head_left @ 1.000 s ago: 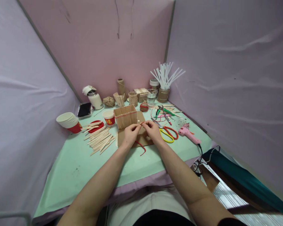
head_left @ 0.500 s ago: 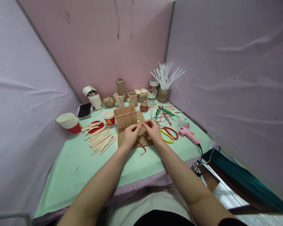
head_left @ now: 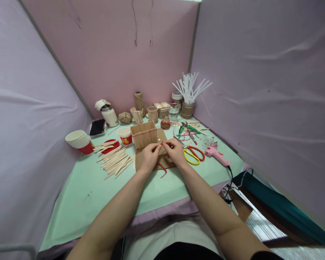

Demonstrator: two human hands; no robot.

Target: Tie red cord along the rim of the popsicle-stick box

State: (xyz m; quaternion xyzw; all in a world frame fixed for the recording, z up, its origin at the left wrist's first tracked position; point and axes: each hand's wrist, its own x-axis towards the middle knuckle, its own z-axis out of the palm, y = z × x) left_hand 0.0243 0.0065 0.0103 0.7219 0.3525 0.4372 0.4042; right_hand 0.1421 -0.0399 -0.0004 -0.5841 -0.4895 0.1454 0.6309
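My left hand (head_left: 151, 156) and my right hand (head_left: 174, 151) meet above a brown cardboard sheet (head_left: 142, 161). Both are closed in a pinch on a small piece of red cord (head_left: 162, 170), fingertips almost touching. One loose end of the cord trails below my left hand onto the table edge of the cardboard; the part between the fingers is mostly hidden. Just behind my hands stands an open box of wooden craft sticks (head_left: 144, 135) with a red line round its rim. Scissors (head_left: 194, 155) with red and yellow handles lie beside my right hand.
Loose craft sticks (head_left: 115, 161), a red lid (head_left: 110, 146) and paper cups (head_left: 81, 141) are on the left. Green-handled pliers (head_left: 189, 128) and a pink glue gun (head_left: 217, 155) with a cable lie right. Jars, twine (head_left: 125, 117) and white glue sticks (head_left: 189, 86) line the back.
My fingertips have drawn slightly closer together, the right hand shifting a little left. The pinch on the red cord stays.
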